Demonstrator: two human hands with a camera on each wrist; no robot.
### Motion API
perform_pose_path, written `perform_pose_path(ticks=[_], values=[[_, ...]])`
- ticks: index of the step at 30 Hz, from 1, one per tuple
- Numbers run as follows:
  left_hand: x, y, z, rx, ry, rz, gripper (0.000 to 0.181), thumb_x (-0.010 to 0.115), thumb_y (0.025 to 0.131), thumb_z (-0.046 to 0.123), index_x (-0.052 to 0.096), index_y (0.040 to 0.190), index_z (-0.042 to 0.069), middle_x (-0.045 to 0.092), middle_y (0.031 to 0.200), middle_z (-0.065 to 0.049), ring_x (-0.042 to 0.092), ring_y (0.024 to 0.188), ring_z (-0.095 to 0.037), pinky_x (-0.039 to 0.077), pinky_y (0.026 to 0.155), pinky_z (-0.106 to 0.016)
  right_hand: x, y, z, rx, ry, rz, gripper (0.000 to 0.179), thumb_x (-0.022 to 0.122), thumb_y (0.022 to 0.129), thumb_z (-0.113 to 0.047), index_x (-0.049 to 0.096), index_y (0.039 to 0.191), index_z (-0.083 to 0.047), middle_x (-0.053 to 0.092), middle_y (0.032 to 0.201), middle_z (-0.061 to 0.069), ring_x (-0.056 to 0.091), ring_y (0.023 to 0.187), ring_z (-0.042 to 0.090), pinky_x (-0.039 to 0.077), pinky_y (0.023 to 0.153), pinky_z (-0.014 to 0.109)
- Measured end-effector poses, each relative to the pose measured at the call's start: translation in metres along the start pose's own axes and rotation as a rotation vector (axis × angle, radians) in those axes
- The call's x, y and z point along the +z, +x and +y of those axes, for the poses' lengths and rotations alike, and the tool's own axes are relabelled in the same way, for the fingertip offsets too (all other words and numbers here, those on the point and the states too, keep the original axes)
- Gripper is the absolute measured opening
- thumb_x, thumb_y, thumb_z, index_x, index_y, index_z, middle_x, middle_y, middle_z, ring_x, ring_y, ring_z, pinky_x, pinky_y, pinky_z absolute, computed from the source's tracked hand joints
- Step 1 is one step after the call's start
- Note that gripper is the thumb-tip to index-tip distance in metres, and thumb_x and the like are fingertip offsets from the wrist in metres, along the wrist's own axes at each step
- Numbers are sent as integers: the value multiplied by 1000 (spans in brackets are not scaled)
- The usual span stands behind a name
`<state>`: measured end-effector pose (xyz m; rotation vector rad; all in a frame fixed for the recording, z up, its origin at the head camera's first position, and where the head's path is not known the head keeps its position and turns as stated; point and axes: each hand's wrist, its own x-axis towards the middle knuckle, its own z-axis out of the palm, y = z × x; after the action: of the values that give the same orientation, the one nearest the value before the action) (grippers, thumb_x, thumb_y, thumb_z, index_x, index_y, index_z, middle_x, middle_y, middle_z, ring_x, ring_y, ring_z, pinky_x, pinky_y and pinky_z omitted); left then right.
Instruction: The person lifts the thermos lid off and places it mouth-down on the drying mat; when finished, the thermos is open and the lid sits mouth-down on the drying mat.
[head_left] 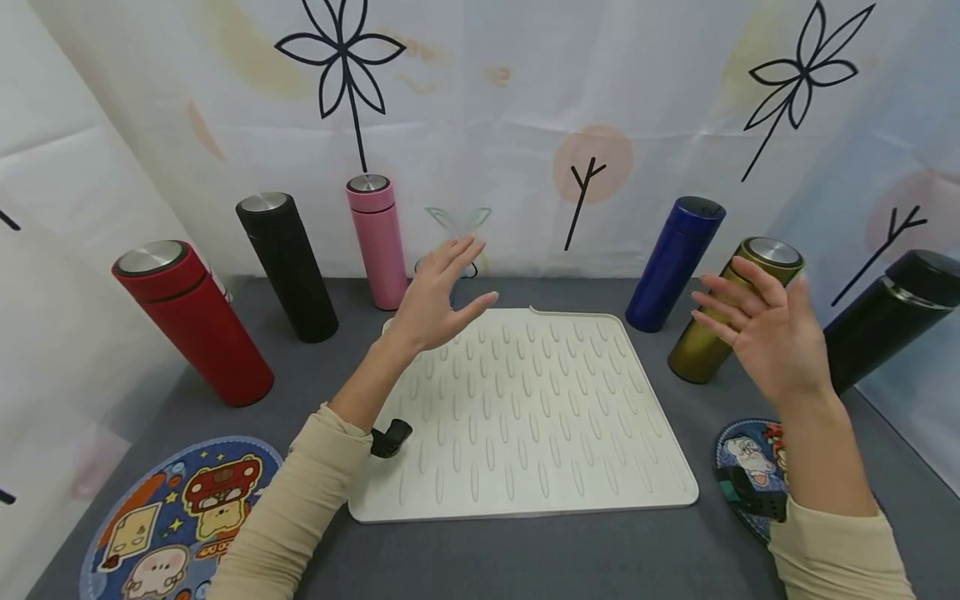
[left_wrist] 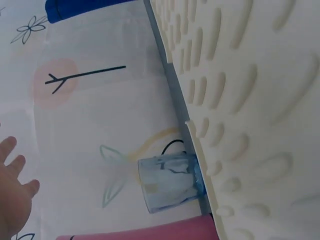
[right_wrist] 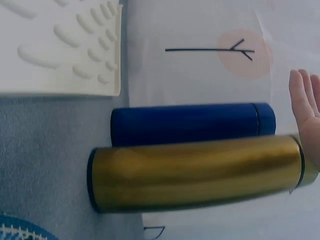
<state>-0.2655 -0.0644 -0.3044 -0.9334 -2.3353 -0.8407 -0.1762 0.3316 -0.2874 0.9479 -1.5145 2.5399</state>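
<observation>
My left hand (head_left: 438,296) is raised over the far left part of a cream ribbed mat (head_left: 525,417), its fingers extended and holding nothing. Behind it, a clear blue glass (left_wrist: 170,182) stands at the mat's far edge; the hand hides most of it in the head view. A pink flask (head_left: 377,242) stands just left of that hand. My right hand (head_left: 780,342), also spread and holding nothing, is up in front of a gold flask (head_left: 705,354); whether they touch I cannot tell. Beside the gold one is a blue flask (head_left: 673,265).
A red flask (head_left: 198,329) and a black flask (head_left: 291,271) stand at the left. Another dark flask (head_left: 885,325) is at the far right. Round cartoon mats lie at the near left (head_left: 180,517) and right (head_left: 738,442). Patterned cloth (head_left: 510,100) hangs behind the grey table.
</observation>
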Motion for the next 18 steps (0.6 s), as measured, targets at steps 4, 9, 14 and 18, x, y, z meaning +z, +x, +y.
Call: perform_pose_path(ticks=[4, 9, 14, 18], values=[[5, -6, 6, 46, -60, 56, 66, 68, 88, 30, 42, 145, 10, 36, 149, -11, 22, 141, -21, 22, 110, -49, -10, -10, -8, -52, 46, 111, 56, 13, 105, -34, 21, 149, -1, 50, 134, 21, 46, 125, 35, 41, 100, 38], [9, -11, 9, 74, -88, 97, 67, 70, 87, 28, 42, 144, 10, 35, 149, -11, 24, 140, -20, 23, 109, -48, -19, -21, -20, -94, 61, 307, 52, 22, 105, -34, 27, 148, -5, 50, 134, 22, 49, 122, 34, 47, 92, 38], [13, -19, 9, 84, -99, 105, 67, 71, 86, 24, 43, 144, 8, 35, 149, -12, 26, 139, -22, 24, 109, -47, -30, -27, -33, -134, 16, 508, 48, 31, 104, -34, 35, 145, -9, 49, 135, 19, 50, 121, 31, 52, 85, 37], [12, -21, 8, 112, -89, 130, 65, 72, 85, 22, 44, 142, 6, 36, 148, -15, 28, 138, -23, 22, 110, -46, -40, -30, -41, -172, 15, 572, 44, 33, 105, -29, 36, 143, -9, 50, 133, 18, 51, 118, 31, 51, 86, 35]])
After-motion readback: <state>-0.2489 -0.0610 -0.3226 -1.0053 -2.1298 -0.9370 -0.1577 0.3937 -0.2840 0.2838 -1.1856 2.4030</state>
